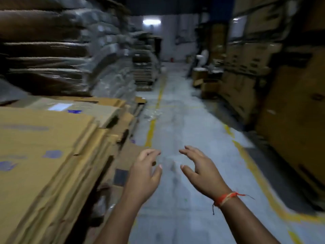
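My left hand and my right hand are held out in front of me over a grey warehouse floor, palms facing each other with a gap between them. Both have loosely curled fingers and hold nothing. An orange thread band is tied round my right wrist. A tall stack of flattened cardboard sheets lies to the left of my left hand, close beside my left forearm. The picture is blurred by motion.
An aisle with yellow floor lines runs ahead to a lit far wall. Wrapped bundles and piled sacks line the left side. Stacked cardboard boxes line the right side. Crumpled clear plastic lies on the floor ahead.
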Tool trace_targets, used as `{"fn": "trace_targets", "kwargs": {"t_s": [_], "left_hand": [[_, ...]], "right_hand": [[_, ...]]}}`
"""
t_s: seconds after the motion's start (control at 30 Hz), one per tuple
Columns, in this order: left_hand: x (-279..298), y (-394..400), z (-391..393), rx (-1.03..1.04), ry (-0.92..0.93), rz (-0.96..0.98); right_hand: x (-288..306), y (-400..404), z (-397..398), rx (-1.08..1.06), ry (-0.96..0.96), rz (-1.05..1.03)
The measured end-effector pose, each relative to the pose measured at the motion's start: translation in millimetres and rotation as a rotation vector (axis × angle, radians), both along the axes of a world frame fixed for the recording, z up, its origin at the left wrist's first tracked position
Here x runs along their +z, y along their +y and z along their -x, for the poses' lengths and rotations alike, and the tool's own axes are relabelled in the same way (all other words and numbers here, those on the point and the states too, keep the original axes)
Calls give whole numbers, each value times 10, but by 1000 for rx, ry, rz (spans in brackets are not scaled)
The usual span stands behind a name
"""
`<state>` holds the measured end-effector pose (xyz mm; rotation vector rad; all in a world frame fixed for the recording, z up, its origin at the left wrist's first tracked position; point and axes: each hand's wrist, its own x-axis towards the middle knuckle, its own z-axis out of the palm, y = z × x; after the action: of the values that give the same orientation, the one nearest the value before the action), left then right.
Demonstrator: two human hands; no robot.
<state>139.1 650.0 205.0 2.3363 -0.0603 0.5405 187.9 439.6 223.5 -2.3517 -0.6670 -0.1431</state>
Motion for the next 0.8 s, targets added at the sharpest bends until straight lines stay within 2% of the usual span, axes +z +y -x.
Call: {"fn": "trace_targets", "kwargs": {"t_s": [0.17,0.33,0.53,0.8], "left_hand": [[-307,-1294,85,-224,108,15],[-682,-2710,644,-438,249,22],[-828,-4284,1307,-784,312,-35],[-868,-6146,1923,-1261,340,-142]], "right_hand": [[-306,-1694,779,-312,91,13],[-653,-3070,1945,-547,213,4],[-858,-4196,3301,-823,323,-52],[-1086,-5195,4649,-1264,381,-226]]}}
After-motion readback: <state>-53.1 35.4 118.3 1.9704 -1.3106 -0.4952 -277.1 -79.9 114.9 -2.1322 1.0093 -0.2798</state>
